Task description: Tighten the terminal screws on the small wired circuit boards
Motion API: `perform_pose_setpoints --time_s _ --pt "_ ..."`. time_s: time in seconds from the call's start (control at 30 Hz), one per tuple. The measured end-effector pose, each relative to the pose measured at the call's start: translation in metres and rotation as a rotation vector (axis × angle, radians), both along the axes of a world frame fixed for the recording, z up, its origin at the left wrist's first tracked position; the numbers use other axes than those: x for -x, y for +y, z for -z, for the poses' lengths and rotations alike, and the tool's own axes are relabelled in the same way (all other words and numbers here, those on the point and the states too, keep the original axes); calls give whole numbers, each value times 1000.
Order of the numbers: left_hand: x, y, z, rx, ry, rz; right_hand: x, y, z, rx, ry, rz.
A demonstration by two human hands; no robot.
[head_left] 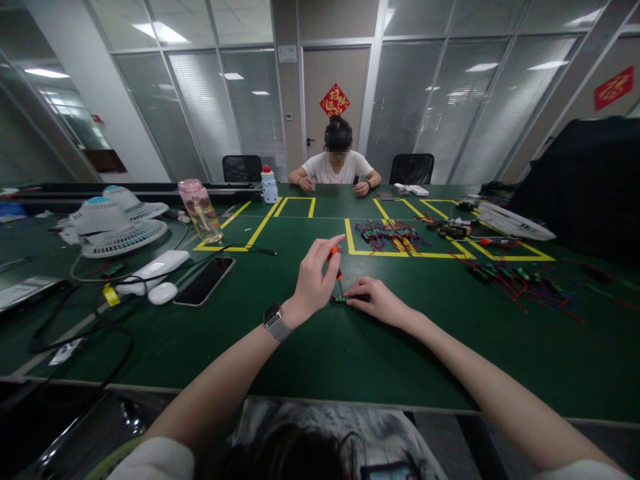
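Observation:
My left hand (315, 280), with a watch on the wrist, is closed around the orange and black handle of a screwdriver (339, 274). Its thin shaft points down, and the tip meets a small green circuit board (339, 299) on the table. From the right, my right hand (381, 303) pinches the board's edge with its fingertips. A dark piece (367, 298) shows beneath those fingers; I cannot tell what it is. Beyond the right hand lies a pile of green boards with red and blue wires (393, 233).
A phone (206, 281), white mouse (163, 293), cables and white fans (117, 230) occupy the left side. A pink bottle (200, 210) stands behind them. More wired boards (520, 277) lie right. Across the green table (320, 360) sits another person (345, 167).

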State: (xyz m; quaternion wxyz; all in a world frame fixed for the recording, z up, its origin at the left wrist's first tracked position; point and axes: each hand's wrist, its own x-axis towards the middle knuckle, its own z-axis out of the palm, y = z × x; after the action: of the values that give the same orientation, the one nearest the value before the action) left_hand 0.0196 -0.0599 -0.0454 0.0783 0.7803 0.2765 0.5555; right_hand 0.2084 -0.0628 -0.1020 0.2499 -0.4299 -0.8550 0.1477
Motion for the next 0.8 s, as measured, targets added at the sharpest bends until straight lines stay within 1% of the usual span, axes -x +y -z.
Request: perform_pose_setpoints --time_s 0.07,0.13,0.3,0.37,0.57,0.73,0.8 --pt "-1 -1 1 8 -24 42 -1 1 1 -3 2 -5" --pt "-2 -1 1 0 -34 52 -1 2 2 -8 3 -10" --pt "0 1 -1 -67 -16 -36 -1 1 2 -16 3 -1" --pt "1 2 -1 -73 -10 -51 -1 1 1 -16 4 4" --pt "-1 5 1 -1 -46 49 -1 0 0 -3 10 0" --pt "0 6 1 -29 -42 -28 -1 1 1 5 22 12" --pt "0 6 2 -20 -41 -30 -1 1 2 6 27 11"
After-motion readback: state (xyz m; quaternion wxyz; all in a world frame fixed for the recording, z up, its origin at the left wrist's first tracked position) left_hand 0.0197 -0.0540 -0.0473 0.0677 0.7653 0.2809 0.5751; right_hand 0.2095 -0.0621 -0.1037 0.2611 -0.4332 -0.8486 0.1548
